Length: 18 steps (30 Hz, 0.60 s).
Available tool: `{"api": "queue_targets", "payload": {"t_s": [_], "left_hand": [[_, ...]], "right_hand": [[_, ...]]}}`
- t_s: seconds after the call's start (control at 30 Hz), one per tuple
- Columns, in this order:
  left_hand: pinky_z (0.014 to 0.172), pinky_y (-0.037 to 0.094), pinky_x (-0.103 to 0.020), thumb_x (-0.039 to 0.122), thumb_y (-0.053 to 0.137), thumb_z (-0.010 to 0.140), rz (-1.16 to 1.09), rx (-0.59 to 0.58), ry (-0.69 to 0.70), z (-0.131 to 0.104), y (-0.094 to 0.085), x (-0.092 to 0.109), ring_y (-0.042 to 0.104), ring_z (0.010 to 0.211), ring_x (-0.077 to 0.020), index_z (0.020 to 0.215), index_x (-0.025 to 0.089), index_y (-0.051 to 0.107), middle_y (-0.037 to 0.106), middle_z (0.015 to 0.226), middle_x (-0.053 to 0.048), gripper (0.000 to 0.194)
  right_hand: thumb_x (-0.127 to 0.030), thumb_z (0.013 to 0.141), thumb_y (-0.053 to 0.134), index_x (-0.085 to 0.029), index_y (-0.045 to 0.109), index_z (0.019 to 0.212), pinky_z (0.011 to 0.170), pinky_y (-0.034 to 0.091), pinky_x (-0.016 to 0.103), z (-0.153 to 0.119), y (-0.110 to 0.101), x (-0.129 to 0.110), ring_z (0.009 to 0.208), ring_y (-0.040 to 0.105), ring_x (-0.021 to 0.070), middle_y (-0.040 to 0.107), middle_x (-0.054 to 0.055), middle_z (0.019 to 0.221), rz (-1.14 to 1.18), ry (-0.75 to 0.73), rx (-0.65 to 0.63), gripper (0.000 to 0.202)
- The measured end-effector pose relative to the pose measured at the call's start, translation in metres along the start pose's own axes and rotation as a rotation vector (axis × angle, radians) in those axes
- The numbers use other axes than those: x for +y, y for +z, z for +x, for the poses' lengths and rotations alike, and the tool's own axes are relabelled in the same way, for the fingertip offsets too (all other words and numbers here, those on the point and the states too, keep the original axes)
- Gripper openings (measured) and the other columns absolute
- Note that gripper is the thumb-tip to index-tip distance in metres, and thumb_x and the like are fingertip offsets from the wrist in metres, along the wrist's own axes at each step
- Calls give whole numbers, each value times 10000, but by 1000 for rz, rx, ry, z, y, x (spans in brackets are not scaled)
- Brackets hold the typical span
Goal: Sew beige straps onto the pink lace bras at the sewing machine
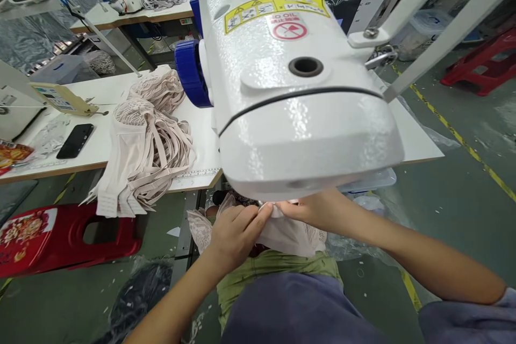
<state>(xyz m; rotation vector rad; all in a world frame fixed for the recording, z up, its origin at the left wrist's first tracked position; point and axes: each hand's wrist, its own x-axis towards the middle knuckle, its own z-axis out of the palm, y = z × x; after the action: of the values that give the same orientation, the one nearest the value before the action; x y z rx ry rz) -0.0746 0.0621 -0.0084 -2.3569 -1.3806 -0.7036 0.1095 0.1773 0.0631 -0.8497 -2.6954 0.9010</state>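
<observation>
Here, from the head camera, everything sits around the big white sewing machine (282, 80) that fills the middle of the view. Just under its front end, both hands meet on a pale lace garment piece (290, 236). The left hand (236, 228) has its fingers curled and pressed together, pinching the top edge of the fabric. The right hand (312, 209) comes in from the other side, partly hidden beneath the machine head, and seems to pinch the same edge; its fingertips touch those of the left hand. The rest of the fabric hangs down toward the person's lap, below the machine.

To the left of the machine, a heap of beige bras and straps (147, 140) lies on the white desk (415, 140) and spills over its front edge. Further left of that heap lies a black phone (75, 140). A red plastic stool (60, 236) stands on the floor below the desk, left of the machine.

I would judge the step in hand to be lining up the fabric edge at the needle, which is hidden. The next move would call for holding both layers flat and aligned while feeding them evenly.
</observation>
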Motion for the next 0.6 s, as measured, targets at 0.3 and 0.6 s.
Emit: {"api": "queue_targets", "payload": {"t_s": [0.3, 0.6], "left_hand": [[436, 271, -309, 98, 371, 923, 110, -242, -118, 25, -17, 11, 486, 450, -165, 1086, 157, 569, 509, 559, 39, 263], [432, 310, -249, 54, 389, 848, -5, -275, 169, 30, -16, -27, 507, 477, -147, 1155, 193, 545, 559, 594, 34, 371]], "right_hand": [[-287, 948, 516, -228, 718, 926, 848, 431, 399, -29, 55, 29, 916, 573, 246, 642, 85, 894, -220, -187, 563, 211], [-264, 936, 523, -221, 579, 1173, 588, 488, 251, -41, 77, 28, 678, 594, 135, 623, 51, 930, 236, 9, 525, 247]]}}
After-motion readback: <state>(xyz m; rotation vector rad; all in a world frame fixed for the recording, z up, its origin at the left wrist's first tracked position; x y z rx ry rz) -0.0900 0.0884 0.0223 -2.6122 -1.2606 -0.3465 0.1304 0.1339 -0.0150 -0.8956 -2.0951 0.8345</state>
